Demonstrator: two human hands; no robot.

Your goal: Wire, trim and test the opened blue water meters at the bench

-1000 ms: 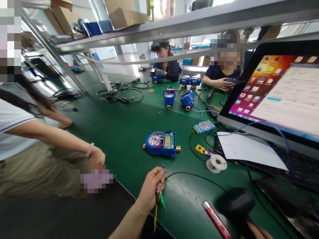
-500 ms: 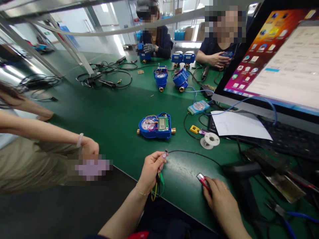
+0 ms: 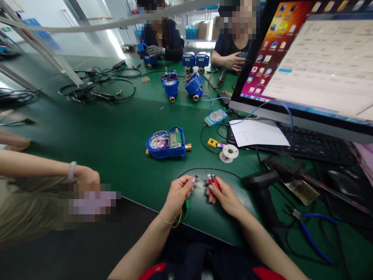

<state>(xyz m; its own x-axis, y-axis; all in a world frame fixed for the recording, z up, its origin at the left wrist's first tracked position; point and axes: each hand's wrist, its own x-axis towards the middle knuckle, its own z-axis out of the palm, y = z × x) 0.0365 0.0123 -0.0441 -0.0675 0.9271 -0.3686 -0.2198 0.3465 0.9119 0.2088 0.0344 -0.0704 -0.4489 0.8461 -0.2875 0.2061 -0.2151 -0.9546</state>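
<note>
Near the table's front edge, my left hand (image 3: 179,196) pinches a black cable (image 3: 215,168) close to its dark tip. Green and yellow wires (image 3: 183,214) hang below that hand. My right hand (image 3: 229,198) is closed around a red lighter (image 3: 215,182), its metal top pointing up and toward the cable tip, with a small gap between the two. No flame shows. Beyond both hands lies a blue water meter (image 3: 166,144), its case uncovered, with loose coloured wires and a small display; neither hand touches it.
A solder spool (image 3: 229,153), a yellow-and-purple piece (image 3: 214,143), a paper sheet (image 3: 256,133) and a keyboard (image 3: 311,146) lie rightward. Nearer are a black scanner (image 3: 264,198) and blue-handled pliers (image 3: 311,233). A person's arm (image 3: 43,165) reaches in at left; two people sit opposite.
My right hand has brought the lighter left and up, close to the cable tip. My left hand keeps its pinch. The whole view has shifted, so the table things appear further left.
</note>
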